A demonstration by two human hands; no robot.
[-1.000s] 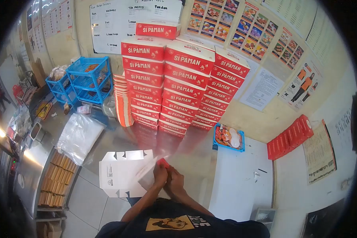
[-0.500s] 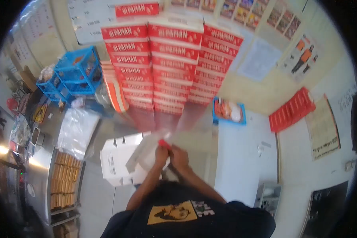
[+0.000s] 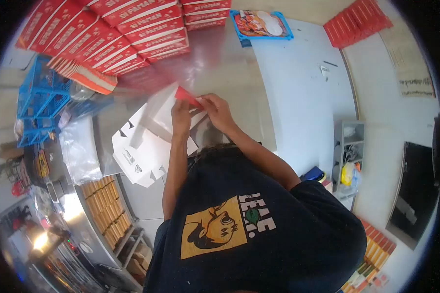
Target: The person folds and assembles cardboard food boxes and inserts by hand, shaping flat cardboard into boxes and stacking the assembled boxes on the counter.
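Fingers (image 3: 209,100) of left hand (image 3: 181,117) and right hand (image 3: 219,111) clamp the carton (image 3: 156,129), its long axis slanting forward-right.

A black short-sleeved T-shirt (image 3: 291,234) bears a yellow cartoon print (image 3: 215,229) and pale lettering (image 3: 259,224).

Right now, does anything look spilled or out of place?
I see no spill. Small scraps lie loose on the white table, looking untidy, too small to name. The stacked red boxes seem to lean, perhaps just from the curved view.
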